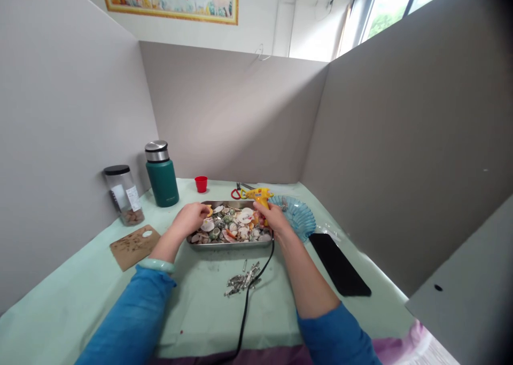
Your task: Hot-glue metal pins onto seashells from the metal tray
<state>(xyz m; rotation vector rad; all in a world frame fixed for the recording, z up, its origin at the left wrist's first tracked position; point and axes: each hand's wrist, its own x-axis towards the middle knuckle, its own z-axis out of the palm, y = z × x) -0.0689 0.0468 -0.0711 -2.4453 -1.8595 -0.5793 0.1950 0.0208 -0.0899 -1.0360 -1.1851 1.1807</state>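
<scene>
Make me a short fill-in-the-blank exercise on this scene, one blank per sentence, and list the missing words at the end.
1. The right hand holds a glue gun whose body is ____.
2. The left hand pinches a small yellowish piece at one end of a metal tray filled with ____.
3. Seen from the person's seat, the blue scalloped dish lies to the ____ of the tray.
4. The small cup near the back panel is ____.

Missing words: yellow; shells; right; red.
</scene>
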